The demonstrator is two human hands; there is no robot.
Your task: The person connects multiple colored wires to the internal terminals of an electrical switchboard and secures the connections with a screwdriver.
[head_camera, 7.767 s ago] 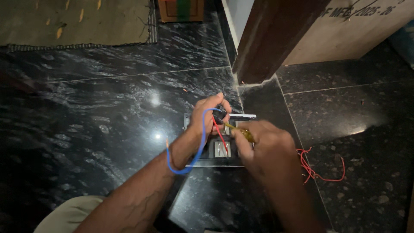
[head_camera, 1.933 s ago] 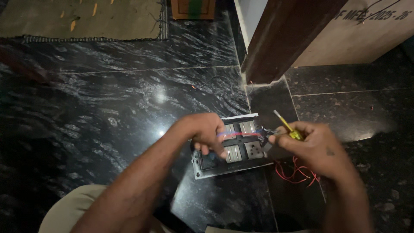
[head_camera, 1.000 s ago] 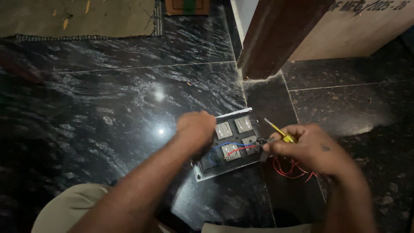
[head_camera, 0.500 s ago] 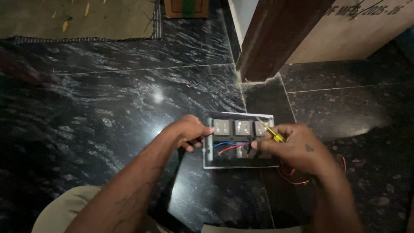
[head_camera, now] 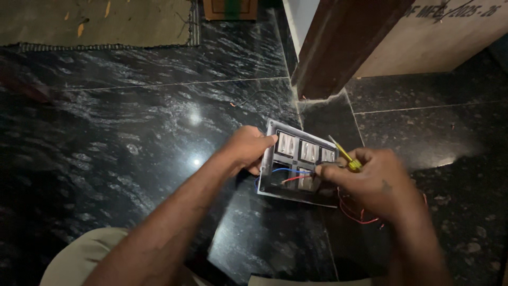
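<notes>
A: What changed since half a second back?

B: The switch plate (head_camera: 296, 164) has tipped. It lay nearly flat and square before, now its left edge is lifted and it sits skewed, far corner toward 11 o'clock. The left hand (head_camera: 244, 153) slid up from the lower left corner to that left edge. The right hand (head_camera: 370, 177) barely moved.

A: Biggest things first, go.

B: Black marble floor (head_camera: 132, 132), glossy, with a light glare at 10 o'clock from the plate. Dark wooden post (head_camera: 344, 42) at 12 o'clock. Pale board (head_camera: 439, 37) leaning behind it at 1 o'clock. Worn mat (head_camera: 95, 21) far off at 11 o'clock. A beige trouser knee (head_camera: 79, 259) at 7 o'clock, bottom of frame.

A: Plate?

B: Mid-floor, just in front of the post's foot, grey metal frame with pale switch modules in rows, back side up.

A: Hands?

B: Left hand is curled round the plate's left edge, thumb on top, fingers underneath and hidden. Right hand is closed into a loose fist at 3 o'clock of the plate, pinching a yellow-handled screwdriver (head_camera: 344, 156) whose shaft sticks out toward 11 o'clock. Its fingertips (head_camera: 324, 170) touch the wiring on the plate.

A: Small stuff?

B: Blue wire (head_camera: 286, 170) and red wire (head_camera: 290, 180) run across the plate's lower half to the right fingertips. A loose tangle of red wires (head_camera: 357, 217) lies on the floor under the right wrist, at 5 o'clock of the plate.
</notes>
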